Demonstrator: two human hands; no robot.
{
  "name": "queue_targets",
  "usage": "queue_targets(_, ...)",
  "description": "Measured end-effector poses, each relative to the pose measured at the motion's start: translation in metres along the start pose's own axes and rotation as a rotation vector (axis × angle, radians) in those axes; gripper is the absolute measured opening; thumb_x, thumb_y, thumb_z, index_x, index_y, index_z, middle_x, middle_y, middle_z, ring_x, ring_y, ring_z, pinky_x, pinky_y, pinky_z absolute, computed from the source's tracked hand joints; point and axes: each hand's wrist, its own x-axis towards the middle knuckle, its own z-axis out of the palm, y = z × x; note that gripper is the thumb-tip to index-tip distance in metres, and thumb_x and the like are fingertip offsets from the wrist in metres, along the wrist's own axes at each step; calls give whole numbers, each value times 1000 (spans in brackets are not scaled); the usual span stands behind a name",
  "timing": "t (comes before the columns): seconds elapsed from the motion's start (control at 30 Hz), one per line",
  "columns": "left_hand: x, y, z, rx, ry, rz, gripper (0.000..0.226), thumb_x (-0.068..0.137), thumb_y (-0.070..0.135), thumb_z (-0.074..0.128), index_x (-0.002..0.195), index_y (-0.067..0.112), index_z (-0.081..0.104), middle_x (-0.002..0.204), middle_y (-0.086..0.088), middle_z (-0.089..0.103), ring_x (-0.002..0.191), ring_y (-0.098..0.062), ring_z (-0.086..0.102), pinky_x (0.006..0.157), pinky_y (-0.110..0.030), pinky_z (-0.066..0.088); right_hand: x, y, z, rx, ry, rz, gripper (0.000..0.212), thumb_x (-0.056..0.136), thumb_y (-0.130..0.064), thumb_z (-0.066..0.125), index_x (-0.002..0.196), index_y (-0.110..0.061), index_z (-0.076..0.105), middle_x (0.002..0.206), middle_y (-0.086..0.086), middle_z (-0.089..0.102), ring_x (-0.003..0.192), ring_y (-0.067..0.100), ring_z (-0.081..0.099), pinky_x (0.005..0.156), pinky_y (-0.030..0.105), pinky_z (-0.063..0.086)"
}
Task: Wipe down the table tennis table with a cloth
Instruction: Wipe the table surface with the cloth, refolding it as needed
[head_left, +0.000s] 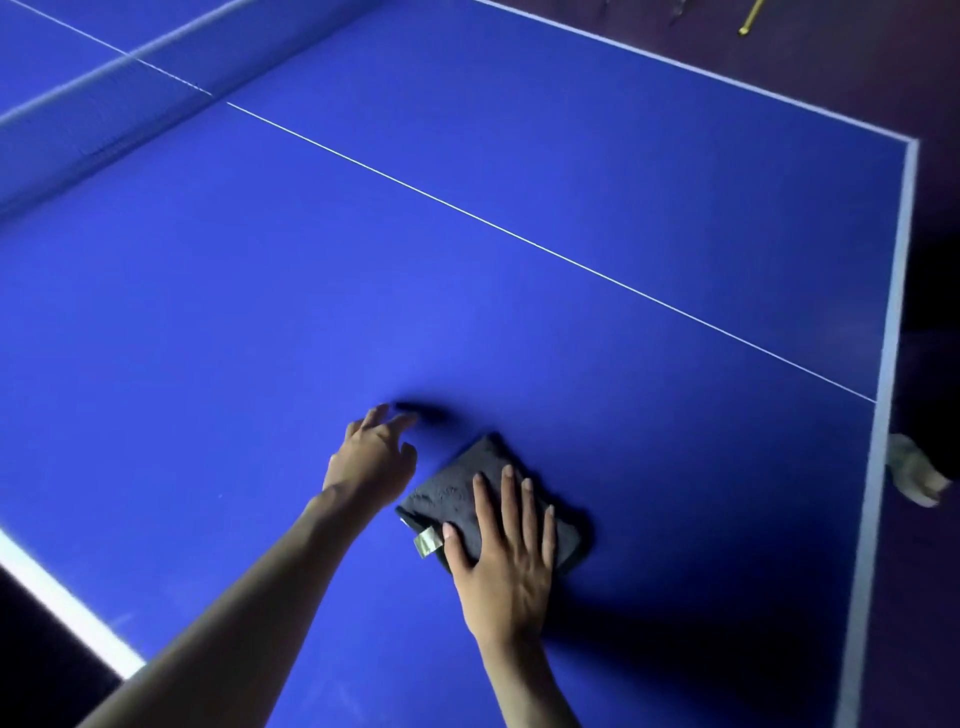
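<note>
A folded dark grey cloth (457, 491) with a small shiny label at its near corner lies on the blue table tennis table (467, 270). My right hand (506, 561) lies flat on the cloth, fingers straight and spread, pressing it onto the surface. Just left of the cloth, my left hand (371, 457) rests on the bare tabletop with its fingers loosely spread, holding nothing.
The net (104, 109) crosses the far left of the table, and a thin white centre line runs diagonally across the top. White edge lines mark the right and near-left borders. A pale object (914, 475) sits past the right edge; the floor beyond is dark.
</note>
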Motion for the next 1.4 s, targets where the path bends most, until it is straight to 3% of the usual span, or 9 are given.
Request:
queue_targets(0.23, -21, 10, 46, -3, -86, 8, 98, 83, -8, 37, 156, 56, 18, 169, 7, 1, 146, -35, 10, 101, -74, 34, 75, 41, 8, 29, 99, 8, 61, 98, -60, 56, 152, -33, 52, 167, -2, 36, 154, 25, 35, 124, 54, 27)
queue_targets(0.47, -21, 7, 68, 214, 64, 16, 94, 85, -4, 44, 156, 54, 19, 169, 5, 4, 133, -31, 17, 75, -46, 43, 223, 121, 26, 3, 131, 3, 59, 98, -64, 49, 148, -34, 57, 164, -1, 42, 150, 25, 40, 125, 51, 23)
queue_targets(0.7, -19, 5, 71, 257, 93, 27, 99, 87, -12, 38, 155, 56, 17, 168, 7, 13, 130, -28, 23, 70, -44, 47, 340, 174, 33, -11, 29, -37, 67, 96, -71, 42, 152, -36, 50, 167, -1, 36, 153, 24, 33, 127, 50, 16)
queue_targets(0.8, -17, 11, 67, 260, 71, -3, 104, 82, -14, 35, 155, 58, 17, 169, 10, 5, 138, -25, 17, 82, -50, 46, 348, 176, 36, 5, -8, -28, 69, 96, -71, 36, 155, -36, 46, 169, -1, 32, 155, 23, 29, 128, 50, 11)
queue_targets(0.93, -17, 16, 61, 206, 45, -30, 106, 79, -14, 32, 153, 60, 18, 169, 11, 2, 144, -24, 12, 91, -59, 44, 302, 165, 30, 10, 20, 44, 66, 98, -66, 37, 154, -32, 48, 168, 3, 33, 155, 26, 30, 128, 53, 13)
queue_targets(1.07, -16, 25, 52, 177, 6, -50, 99, 80, -9, 34, 154, 57, 23, 167, 9, 6, 132, -24, 20, 87, -51, 41, 192, 132, 11, 10, 95, 125, 60, 102, -59, 44, 152, -27, 52, 166, 6, 38, 152, 30, 37, 126, 54, 19)
queue_targets(1.2, -18, 38, 44, 128, -64, -84, 90, 82, 0, 41, 155, 51, 25, 169, 9, 3, 141, -28, 18, 105, -63, 40, 61, 105, -15, 9, 43, 114, 61, 103, -59, 48, 155, -28, 49, 169, 3, 32, 155, 27, 32, 126, 54, 21)
queue_targets(1.3, -46, 67, 54, 160, -49, -17, 82, 86, 5, 44, 156, 43, 27, 170, 8, 2, 155, -29, 5, 118, -62, 25, -21, 102, -32, -22, 5, 108, 62, 101, -59, 51, 154, -28, 50, 169, 3, 30, 155, 26, 32, 124, 55, 26)
queue_targets(1.4, -73, 97, 76, 150, -14, 79, 78, 88, 7, 45, 155, 43, 30, 170, 7, 7, 154, -25, 10, 118, -57, 29, -50, 113, -39, -18, 4, 33, 64, 97, -59, 57, 153, -29, 51, 169, 3, 32, 153, 28, 35, 123, 56, 29)
